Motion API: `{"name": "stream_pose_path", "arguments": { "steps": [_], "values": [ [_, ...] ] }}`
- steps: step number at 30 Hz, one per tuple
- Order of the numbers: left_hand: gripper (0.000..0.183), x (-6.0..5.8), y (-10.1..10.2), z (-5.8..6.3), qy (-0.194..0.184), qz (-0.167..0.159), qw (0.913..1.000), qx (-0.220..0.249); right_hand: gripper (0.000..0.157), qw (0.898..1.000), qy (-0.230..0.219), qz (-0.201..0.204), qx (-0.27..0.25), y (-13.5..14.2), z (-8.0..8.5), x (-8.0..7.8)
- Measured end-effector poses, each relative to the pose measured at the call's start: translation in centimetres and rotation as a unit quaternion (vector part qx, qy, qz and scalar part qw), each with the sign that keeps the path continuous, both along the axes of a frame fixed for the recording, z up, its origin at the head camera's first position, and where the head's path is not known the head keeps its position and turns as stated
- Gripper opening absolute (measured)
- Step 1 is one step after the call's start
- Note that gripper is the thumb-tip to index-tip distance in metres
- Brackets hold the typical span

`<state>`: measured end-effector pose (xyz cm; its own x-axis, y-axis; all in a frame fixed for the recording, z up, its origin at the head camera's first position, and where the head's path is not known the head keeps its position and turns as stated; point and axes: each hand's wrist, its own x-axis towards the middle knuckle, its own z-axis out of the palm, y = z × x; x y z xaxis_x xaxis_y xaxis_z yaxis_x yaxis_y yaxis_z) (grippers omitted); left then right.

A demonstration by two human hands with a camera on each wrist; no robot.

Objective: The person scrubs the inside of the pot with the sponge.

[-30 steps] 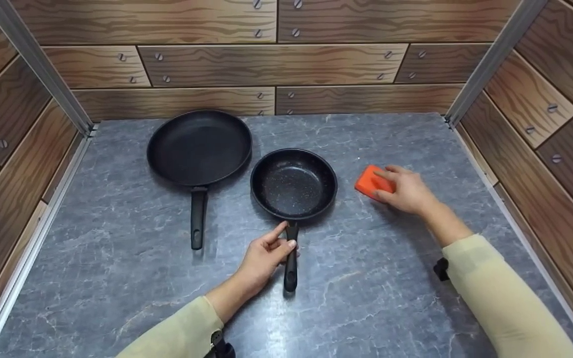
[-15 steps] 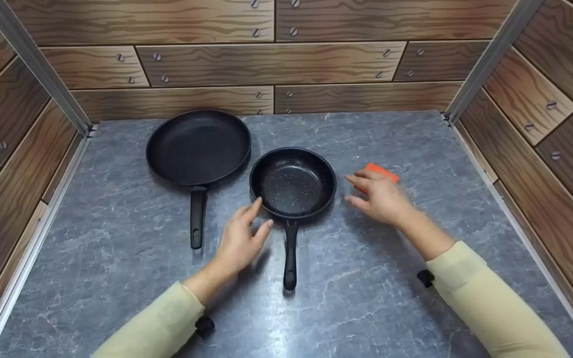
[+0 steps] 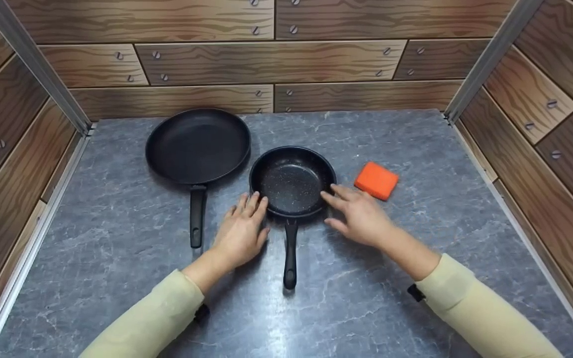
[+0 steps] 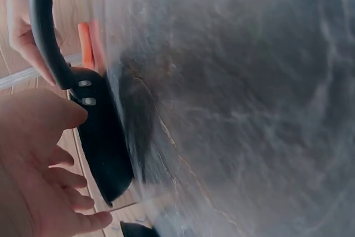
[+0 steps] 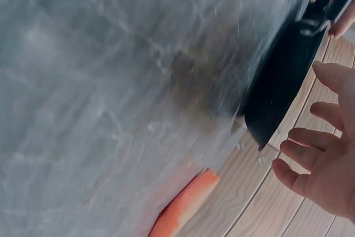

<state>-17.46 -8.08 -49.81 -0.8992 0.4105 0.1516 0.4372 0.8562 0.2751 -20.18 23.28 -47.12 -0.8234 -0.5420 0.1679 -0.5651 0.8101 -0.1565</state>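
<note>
A small black speckled frying pan [image 3: 294, 184] lies in the middle of the table, its handle [image 3: 291, 253] toward the person. At its left rim is the left hand [image 3: 239, 231], fingers extended. The right hand [image 3: 363, 216] is at the right rim, fingers spread and fingertips over the edge in the head view. Both wrist views show the pan's side, [image 4: 105, 137] in the left one, beside loosely bent fingers that grip nothing; whether they touch the rim I cannot tell. An orange sponge [image 3: 376, 180] lies right of the pan, beyond the right hand.
A larger black frying pan [image 3: 198, 146] stands at the back left, close beside the small one, its handle [image 3: 197, 219] also toward the person. Wood-patterned walls [image 3: 271, 62] and metal corner posts enclose the grey marbled table [image 3: 117, 278] at the back and sides.
The left hand has released the small pan's handle and moved left to its rim. The right hand has left the sponge and moved left to the pan's right rim. Pans and sponge stay in place.
</note>
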Motion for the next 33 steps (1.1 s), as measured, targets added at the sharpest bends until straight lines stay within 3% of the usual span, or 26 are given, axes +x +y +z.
{"name": "stream_pose_path", "arguments": {
  "steps": [6,18,26,33],
  "values": [
    [0.071,0.2,-0.2,-0.1,-0.003,0.0,0.999,-0.045,0.067,0.999,-0.004,0.014,0.039,-0.5,-0.4,0.9],
    [0.075,0.3,-0.1,0.0,-0.022,-0.013,0.9979,-0.059,0.068,0.998,-0.026,0.006,0.063,-0.6,-0.7,1.2],
    [0.077,-0.6,1.0,0.3,-0.051,-0.013,0.9962,-0.069,0.072,0.996,-0.039,-0.018,0.073,-0.2,-0.7,0.6],
    [0.078,-2.1,2.8,1.0,-0.093,-0.006,0.9925,-0.078,0.068,0.997,-0.025,-0.031,0.064,0.7,-0.8,-0.7]
  ]
}}
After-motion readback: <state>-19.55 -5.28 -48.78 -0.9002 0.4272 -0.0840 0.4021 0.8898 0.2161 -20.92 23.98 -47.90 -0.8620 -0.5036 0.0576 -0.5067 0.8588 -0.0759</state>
